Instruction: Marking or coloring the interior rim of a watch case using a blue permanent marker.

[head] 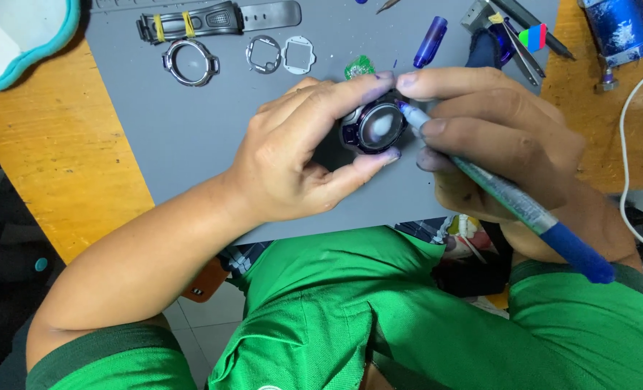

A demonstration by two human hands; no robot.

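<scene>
Our left hand [292, 155] pinches a round watch case [374, 127] between thumb and fingers, holding it just above the grey mat [184, 137]. Our right hand [495, 141] is closed around a blue marker [509, 198], whose tip touches the case's right edge. We see a watch strap [217, 20], a metal ring [189, 63] and two square frames [281, 55] lying along the mat's far side, well apart from both hands.

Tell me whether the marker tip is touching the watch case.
Touching. The head view shows the marker in the right hand, its blue tip pressed against the rim of the watch case, which the left hand pinches; no gap shows.
</scene>
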